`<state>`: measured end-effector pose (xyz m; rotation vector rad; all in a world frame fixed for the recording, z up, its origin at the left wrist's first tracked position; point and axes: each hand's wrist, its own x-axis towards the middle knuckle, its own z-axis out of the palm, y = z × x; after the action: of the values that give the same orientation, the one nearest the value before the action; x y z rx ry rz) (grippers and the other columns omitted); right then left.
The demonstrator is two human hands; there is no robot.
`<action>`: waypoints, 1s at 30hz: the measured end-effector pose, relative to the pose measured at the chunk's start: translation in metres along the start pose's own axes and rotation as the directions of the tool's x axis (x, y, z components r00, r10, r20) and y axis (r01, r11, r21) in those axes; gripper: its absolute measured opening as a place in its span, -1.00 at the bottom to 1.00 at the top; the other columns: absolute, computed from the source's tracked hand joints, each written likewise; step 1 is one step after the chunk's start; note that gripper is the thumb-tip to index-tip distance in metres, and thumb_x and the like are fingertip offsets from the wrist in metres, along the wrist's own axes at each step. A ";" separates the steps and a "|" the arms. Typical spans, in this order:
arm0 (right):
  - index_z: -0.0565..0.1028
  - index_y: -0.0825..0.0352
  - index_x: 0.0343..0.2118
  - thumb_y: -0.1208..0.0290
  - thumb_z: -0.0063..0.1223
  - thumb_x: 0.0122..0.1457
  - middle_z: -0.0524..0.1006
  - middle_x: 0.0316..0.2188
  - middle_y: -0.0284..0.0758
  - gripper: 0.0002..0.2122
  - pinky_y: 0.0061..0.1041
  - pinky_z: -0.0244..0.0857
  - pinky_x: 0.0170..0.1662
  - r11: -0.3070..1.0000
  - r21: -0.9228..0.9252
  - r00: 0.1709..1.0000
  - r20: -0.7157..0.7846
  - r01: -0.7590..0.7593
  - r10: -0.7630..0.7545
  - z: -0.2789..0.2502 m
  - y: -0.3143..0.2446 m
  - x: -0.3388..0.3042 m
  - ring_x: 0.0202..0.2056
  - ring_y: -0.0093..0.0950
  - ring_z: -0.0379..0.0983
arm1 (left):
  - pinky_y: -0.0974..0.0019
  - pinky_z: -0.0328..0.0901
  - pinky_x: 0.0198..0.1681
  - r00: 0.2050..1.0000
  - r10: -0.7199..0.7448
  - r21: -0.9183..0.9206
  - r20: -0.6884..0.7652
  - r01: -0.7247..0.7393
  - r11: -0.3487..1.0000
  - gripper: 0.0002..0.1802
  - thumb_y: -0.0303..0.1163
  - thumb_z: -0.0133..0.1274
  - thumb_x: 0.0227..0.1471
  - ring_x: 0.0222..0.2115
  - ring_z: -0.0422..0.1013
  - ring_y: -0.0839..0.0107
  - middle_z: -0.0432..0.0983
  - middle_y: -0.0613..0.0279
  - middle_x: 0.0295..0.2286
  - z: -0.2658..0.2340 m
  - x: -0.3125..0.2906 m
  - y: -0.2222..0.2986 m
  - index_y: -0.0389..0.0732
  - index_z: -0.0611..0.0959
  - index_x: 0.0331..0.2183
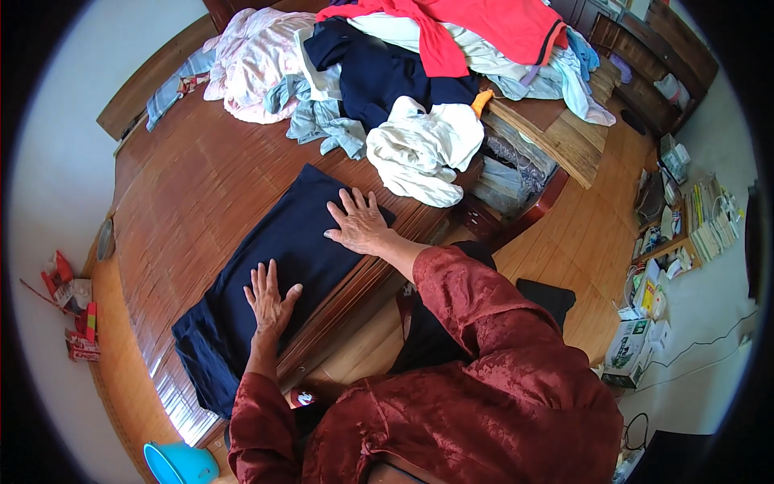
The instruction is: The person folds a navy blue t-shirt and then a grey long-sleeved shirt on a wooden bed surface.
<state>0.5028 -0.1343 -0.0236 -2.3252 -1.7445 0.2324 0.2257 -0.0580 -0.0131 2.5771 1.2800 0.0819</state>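
Note:
Dark navy trousers (266, 242), folded lengthwise into a long strip, lie flat along the near edge of a bed covered with a brown slatted mat (185, 185). My left hand (271, 305) rests open on the middle of the cloth, fingers spread. Farther right, my right hand (357, 223) lies open and flat near the other end of the strip. Neither hand grips anything. At the left end the fabric looks bunched and wrinkled. Just beyond my right hand sits a crumpled white garment (423, 149).
A heap of clothes covers the far side, with a red garment (516, 28), a navy garment (395, 81) and a pink patterned cloth (254, 60). An open drawer (524, 214) juts out at right. A blue bucket (181, 464) stands at lower left; books (713, 218) line the right wall.

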 end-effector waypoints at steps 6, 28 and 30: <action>0.11 0.20 0.36 -0.14 -0.25 0.31 -0.06 0.39 -0.01 -0.32 0.20 -0.34 0.34 1.000 0.025 1.000 -0.016 0.010 -0.009 0.004 0.006 0.002 0.39 0.04 -0.21 | -0.23 -0.34 0.34 0.978 0.207 0.031 -0.021 -0.206 0.978 0.01 0.35 -0.07 0.07 0.36 -0.18 -0.04 -0.03 -0.12 0.31 -0.018 -0.029 -0.003 -0.11 0.13 0.33; 0.19 0.16 0.30 0.08 0.36 -0.04 0.02 0.33 0.02 -0.16 -0.01 -0.13 0.34 0.933 -0.039 0.929 -0.115 -0.358 0.352 -0.083 0.154 -0.002 0.34 0.06 -0.11 | -0.22 -0.30 0.34 0.973 0.208 0.183 -0.104 -0.187 0.965 0.00 0.40 -0.11 0.04 0.34 -0.11 -0.05 0.02 -0.09 0.30 0.004 -0.047 0.003 -0.12 0.25 0.29; 0.14 0.16 0.33 0.07 0.37 -0.07 0.03 0.33 -0.03 -0.11 0.05 -0.09 0.33 0.901 -0.099 0.906 -0.030 -0.422 0.422 -0.068 0.153 -0.005 0.33 0.03 -0.06 | -0.22 -0.30 0.34 0.972 0.206 0.168 -0.111 -0.186 0.968 0.00 0.39 -0.11 0.04 0.34 -0.10 -0.05 0.02 -0.09 0.30 0.002 -0.047 0.004 -0.13 0.26 0.28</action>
<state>0.6603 -0.1857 -0.0002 -2.7564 -1.2507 0.2062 0.2001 -0.0981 -0.0112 2.8709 1.1082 0.1938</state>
